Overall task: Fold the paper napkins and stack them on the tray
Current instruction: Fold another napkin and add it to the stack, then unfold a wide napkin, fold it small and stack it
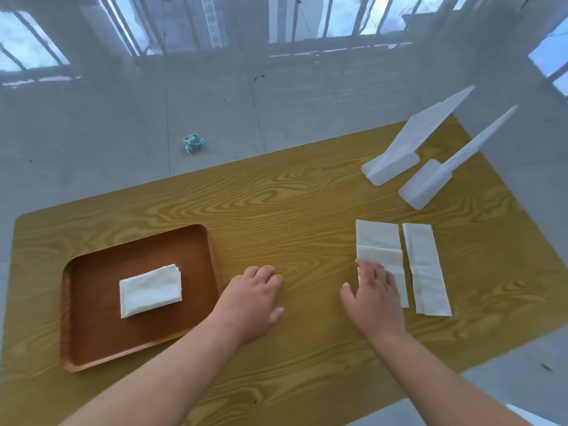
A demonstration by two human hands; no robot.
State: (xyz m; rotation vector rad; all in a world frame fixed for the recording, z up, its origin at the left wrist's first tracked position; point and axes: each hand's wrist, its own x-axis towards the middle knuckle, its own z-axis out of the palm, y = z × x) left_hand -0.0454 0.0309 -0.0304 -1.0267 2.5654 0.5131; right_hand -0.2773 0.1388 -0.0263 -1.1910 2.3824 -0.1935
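A brown wooden tray (92, 342) lies at the left of the table with a small stack of folded white napkins (149, 289) in its middle. Two long, flat white napkins lie side by side at the right: the left napkin (379, 244) and the right napkin (425, 269). My right hand (373, 302) rests flat on the near end of the left napkin, fingers spread. My left hand (253, 299) lies palm down on the bare table just right of the tray, holding nothing.
Two white plastic stands (408, 149) (436, 176) sit at the far right of the yellow wood-grain table (292, 210). A crumpled blue-green wrapper (193, 142) lies on the grey floor beyond the table's far edge.
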